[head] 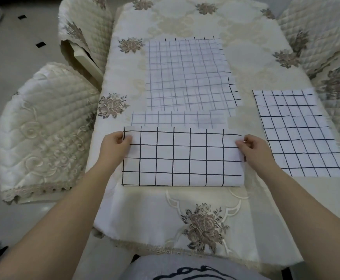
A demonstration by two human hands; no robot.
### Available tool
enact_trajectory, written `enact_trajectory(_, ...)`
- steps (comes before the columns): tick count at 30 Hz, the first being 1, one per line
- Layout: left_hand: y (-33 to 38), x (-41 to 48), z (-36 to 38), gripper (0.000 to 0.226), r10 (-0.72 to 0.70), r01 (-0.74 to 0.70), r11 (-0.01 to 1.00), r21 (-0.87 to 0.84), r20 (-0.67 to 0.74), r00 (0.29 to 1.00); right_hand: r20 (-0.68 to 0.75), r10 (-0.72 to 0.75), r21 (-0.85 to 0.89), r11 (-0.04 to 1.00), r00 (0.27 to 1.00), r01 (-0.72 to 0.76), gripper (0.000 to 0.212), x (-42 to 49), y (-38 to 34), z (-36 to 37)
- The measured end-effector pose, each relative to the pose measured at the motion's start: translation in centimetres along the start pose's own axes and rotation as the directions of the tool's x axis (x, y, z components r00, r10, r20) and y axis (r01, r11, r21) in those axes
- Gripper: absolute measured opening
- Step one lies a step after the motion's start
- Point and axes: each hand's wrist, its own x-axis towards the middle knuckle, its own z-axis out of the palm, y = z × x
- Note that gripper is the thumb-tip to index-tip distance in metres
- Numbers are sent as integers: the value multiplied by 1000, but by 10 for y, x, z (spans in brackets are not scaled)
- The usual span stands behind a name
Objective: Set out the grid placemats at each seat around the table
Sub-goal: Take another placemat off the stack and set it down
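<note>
My left hand (115, 141) and right hand (253, 145) pinch the white black-grid cloth placemat (182, 158) on the cream floral-embroidered tablecloth (185, 215); quilted chairs (43, 122) flank it.

Both hands, left hand (115, 141) and right hand (253, 145), pinch the near grid placemat (182, 158) on the table (185, 13).
</note>
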Motion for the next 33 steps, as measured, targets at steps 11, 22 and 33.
enact_trajectory(11, 1, 70, 22, 29, -41, 48, 984, 170, -42, 998, -39, 86, -123, 988, 996, -90, 30, 72, -4, 23)
enact_trajectory(22, 3, 101, 34, 30, 29, -6, 921, 389, -54, 998, -145, 60, -233, 968, 988, -93, 13, 104, -10, 40)
enact_trajectory(33, 1, 115, 39, 26, 53, -16, 893, 450, -71, 996, -205, 67, -294, 947, 976, -127, 15, 116, -15, 50)
